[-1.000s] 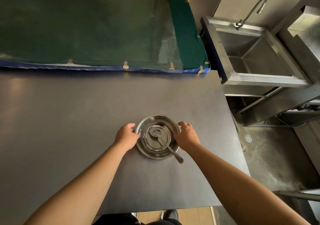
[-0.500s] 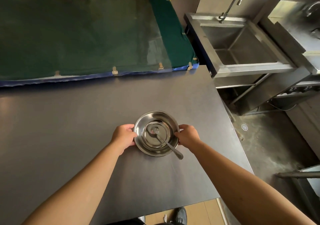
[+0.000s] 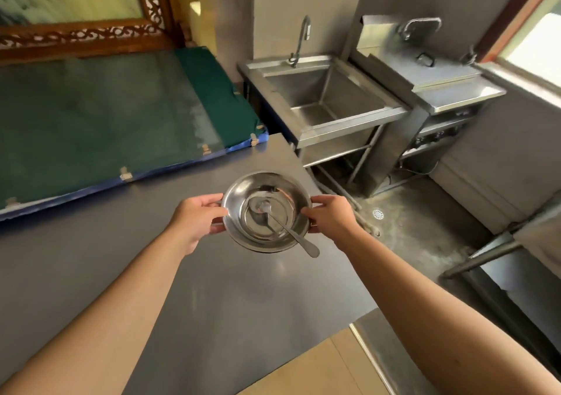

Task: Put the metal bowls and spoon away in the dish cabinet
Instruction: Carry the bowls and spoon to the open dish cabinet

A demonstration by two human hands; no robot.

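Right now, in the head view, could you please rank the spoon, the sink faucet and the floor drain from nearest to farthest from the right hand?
1. The spoon: just left of the right hand, lying in the metal bowls that both hands hold.
2. The floor drain: on the floor to the hand's right.
3. The sink faucet: far up at the back of the sink.

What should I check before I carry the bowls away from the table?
1. Left hand grip on the bowls' rim: ok.
2. Right hand grip on the opposite rim: ok.
3. Bowls level: ok, roughly.
4. Spoon secure: not ok, handle sticks out over the rim and could slide off.
5. Bowls nested firmly: cannot tell.
6. Dish cabinet located: cannot tell, not in view.
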